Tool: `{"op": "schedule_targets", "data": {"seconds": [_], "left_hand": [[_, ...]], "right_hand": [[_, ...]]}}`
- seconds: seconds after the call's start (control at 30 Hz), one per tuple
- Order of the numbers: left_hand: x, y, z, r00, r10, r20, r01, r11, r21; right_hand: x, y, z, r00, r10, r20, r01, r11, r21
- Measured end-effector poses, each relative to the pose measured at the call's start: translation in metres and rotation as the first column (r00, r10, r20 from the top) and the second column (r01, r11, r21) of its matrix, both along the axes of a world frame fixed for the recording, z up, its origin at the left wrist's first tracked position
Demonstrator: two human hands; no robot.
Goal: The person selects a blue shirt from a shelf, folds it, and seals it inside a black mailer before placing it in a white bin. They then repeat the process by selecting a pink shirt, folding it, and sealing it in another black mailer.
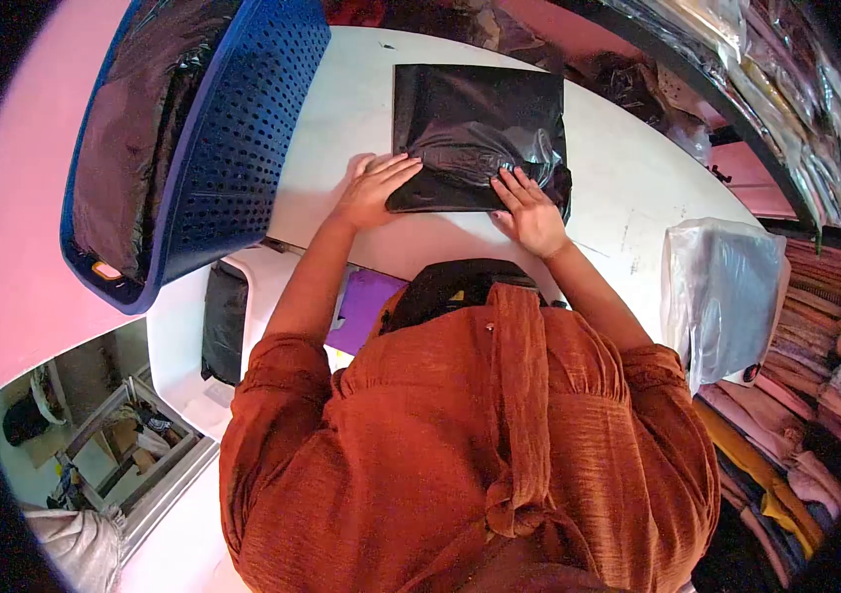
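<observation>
A rust-coloured top (420,445) with rolled sleeves fills the lower centre of the frame. Beyond it, a white table (628,163) with a curved far edge spans the upper centre. A blue perforated basket (233,148) stands at upper left, holding dark material (124,168) in plastic. Folded fabrics (821,346) are stacked at the right edge. A black plastic packet (475,109) lies flat on the table, upper centre, its surface creased near the lower edge. A clear plastic bag (722,287) with pale contents is at centre right. The right hand (536,215) rests on the packet's lower right, fingers slightly spread. The left hand (376,190) lies at its lower left, fingers extended and close together, fingertips on the plastic. Neither hand is seen pinching the material.
</observation>
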State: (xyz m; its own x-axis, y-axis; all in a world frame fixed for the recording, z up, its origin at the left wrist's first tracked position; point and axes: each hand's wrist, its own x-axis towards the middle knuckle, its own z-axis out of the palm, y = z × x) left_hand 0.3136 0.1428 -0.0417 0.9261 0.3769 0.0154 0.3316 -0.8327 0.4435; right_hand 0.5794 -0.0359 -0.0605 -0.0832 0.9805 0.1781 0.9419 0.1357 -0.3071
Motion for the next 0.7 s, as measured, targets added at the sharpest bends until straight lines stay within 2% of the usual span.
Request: {"op": "schedule_targets", "data": {"seconds": [0.1,0.17,0.2,0.3,0.37,0.4,0.47,0.5,0.53,0.57,0.6,0.63,0.67,0.7], "left_hand": [[0.001,0.005,-0.011,0.997,0.021,-0.076,-0.015,0.997,0.080],[0.002,0.004,-0.020,0.995,0.064,0.073,-0.074,0.988,0.135],[0.003,0.005,-0.020,0.995,0.059,0.075,-0.069,0.988,0.138],[0.004,0.002,-0.018,0.989,0.100,0.105,-0.112,0.987,0.112],[0.008,0.000,-0.011,0.977,0.165,0.134,-0.167,0.986,0.007],[0.008,0.003,-0.015,0.978,0.159,0.136,-0.162,0.987,0.010],[0.009,0.013,-0.021,0.971,0.206,0.124,-0.194,0.976,-0.102],[0.012,0.016,-0.018,0.972,0.199,0.126,-0.188,0.978,-0.095],[0.016,0.020,-0.016,0.948,0.232,0.220,-0.217,0.972,-0.088],[0.020,0.023,-0.013,0.914,0.260,0.312,-0.246,0.965,-0.085],[0.029,0.024,-0.002,0.914,0.253,0.316,-0.241,0.967,-0.078],[0.043,0.023,0.018,0.804,0.303,0.511,-0.240,0.953,-0.187],[0.053,0.022,0.037,0.650,0.358,0.670,-0.211,0.932,-0.293],[0.058,0.026,0.051,0.655,0.327,0.682,-0.237,0.945,-0.226]], "right_hand": [[0.002,-0.003,0.003,1.000,0.030,-0.009,-0.030,1.000,-0.009],[0.004,-0.009,0.008,1.000,-0.003,-0.011,0.003,1.000,0.005],[0.006,-0.012,0.009,0.999,-0.031,-0.016,0.031,0.999,0.016],[0.029,-0.030,-0.005,0.992,-0.114,-0.053,0.117,0.991,0.068],[0.043,-0.042,-0.008,0.983,-0.164,-0.081,0.173,0.976,0.130],[0.051,-0.044,-0.005,0.982,-0.169,-0.080,0.178,0.975,0.134],[0.063,-0.047,-0.002,0.964,-0.169,-0.207,0.201,0.969,0.141],[0.060,-0.043,0.005,0.902,-0.237,-0.361,0.322,0.926,0.197],[0.061,-0.039,0.012,0.901,-0.240,-0.362,0.328,0.922,0.204],[0.064,-0.032,0.018,0.793,-0.278,-0.543,0.437,0.879,0.188],[0.066,-0.026,0.028,0.650,-0.293,-0.701,0.536,0.831,0.150],[0.065,-0.018,0.050,0.573,-0.294,-0.765,0.589,0.797,0.134],[0.071,-0.010,0.060,0.549,-0.237,-0.801,0.619,0.759,0.200],[0.078,-0.002,0.073,0.502,-0.210,-0.839,0.658,0.722,0.212]]}}
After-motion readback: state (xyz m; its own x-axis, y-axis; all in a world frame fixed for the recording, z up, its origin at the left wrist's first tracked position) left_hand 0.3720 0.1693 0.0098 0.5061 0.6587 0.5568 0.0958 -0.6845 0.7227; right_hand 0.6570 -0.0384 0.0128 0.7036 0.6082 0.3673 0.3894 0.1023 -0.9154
